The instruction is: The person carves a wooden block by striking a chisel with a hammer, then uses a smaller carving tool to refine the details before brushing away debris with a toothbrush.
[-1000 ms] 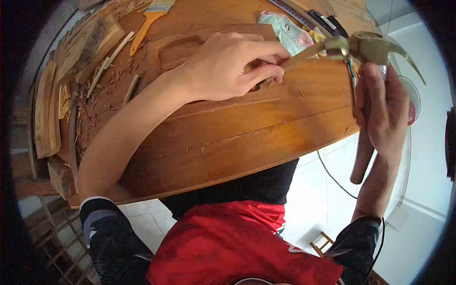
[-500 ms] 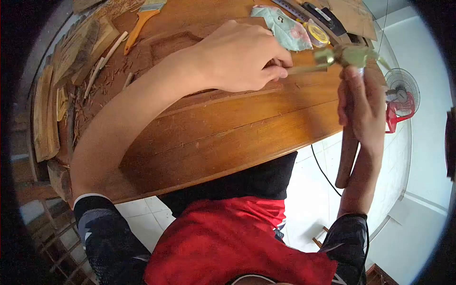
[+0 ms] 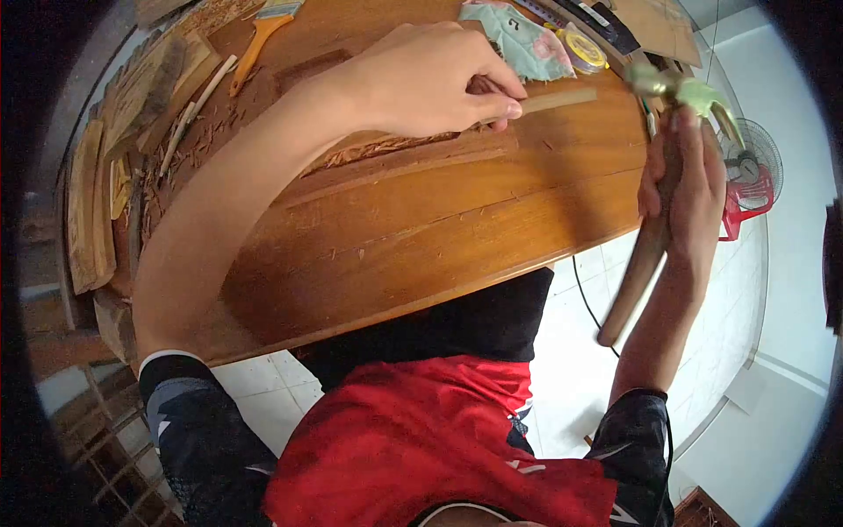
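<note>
My left hand is closed around a chisel, whose pale, straight handle sticks out to the right of the fingers; its blade is hidden by the hand. Beneath that hand lies a reddish-brown wooden board with a carved recess full of shavings, partly covered by my forearm. My right hand grips a claw hammer by its wooden handle, high up near the metal head. The slightly blurred hammer head is to the right of the chisel's end, apart from it.
At the table's back stand a floral cloth pouch, a tape measure and a black object. A paintbrush, thin sticks and wood pieces lie left. A fan stands right, beyond the table.
The hammer head has moved right, away from the chisel's end, and its handle has tilted. My left hand has shifted slightly up and left with the chisel, uncovering more shavings in the board.
</note>
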A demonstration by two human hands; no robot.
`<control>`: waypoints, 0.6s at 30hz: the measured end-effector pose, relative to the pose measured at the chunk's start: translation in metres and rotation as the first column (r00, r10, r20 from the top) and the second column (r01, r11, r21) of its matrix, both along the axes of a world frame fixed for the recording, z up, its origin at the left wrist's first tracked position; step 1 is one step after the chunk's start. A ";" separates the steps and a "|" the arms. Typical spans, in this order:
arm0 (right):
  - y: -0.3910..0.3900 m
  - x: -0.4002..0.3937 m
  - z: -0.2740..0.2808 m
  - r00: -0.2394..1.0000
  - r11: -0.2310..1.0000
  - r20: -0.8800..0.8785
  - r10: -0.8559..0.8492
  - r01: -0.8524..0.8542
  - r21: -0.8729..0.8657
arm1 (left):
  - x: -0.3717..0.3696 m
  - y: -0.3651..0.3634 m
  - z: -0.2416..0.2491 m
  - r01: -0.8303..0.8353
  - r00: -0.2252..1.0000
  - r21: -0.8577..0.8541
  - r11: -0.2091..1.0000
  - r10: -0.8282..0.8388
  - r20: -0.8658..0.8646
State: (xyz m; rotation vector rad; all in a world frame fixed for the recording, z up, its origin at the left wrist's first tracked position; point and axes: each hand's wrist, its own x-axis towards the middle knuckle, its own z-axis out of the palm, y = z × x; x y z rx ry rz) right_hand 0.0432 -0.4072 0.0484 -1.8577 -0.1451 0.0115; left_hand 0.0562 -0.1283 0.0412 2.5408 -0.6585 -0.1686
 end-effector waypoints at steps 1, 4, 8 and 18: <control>0.001 0.002 -0.004 1.000 1.000 0.001 -0.017 0.017 -0.009 | 0.001 0.002 -0.008 0.040 0.995 -0.037 0.999 -0.036 0.098; 0.007 -0.006 -0.010 0.980 0.990 -0.145 0.135 -0.138 -0.013 | 0.007 0.004 -0.021 0.134 0.951 -0.084 0.987 -0.104 0.291; 0.008 -0.014 -0.012 0.992 0.977 -0.062 -0.112 0.121 0.178 | 0.007 0.004 -0.023 0.125 0.954 -0.068 0.990 -0.102 0.281; 0.016 -0.041 -0.048 0.977 0.961 -0.170 -0.130 0.166 0.223 | 0.008 0.002 -0.023 0.149 0.951 -0.060 0.987 -0.127 0.281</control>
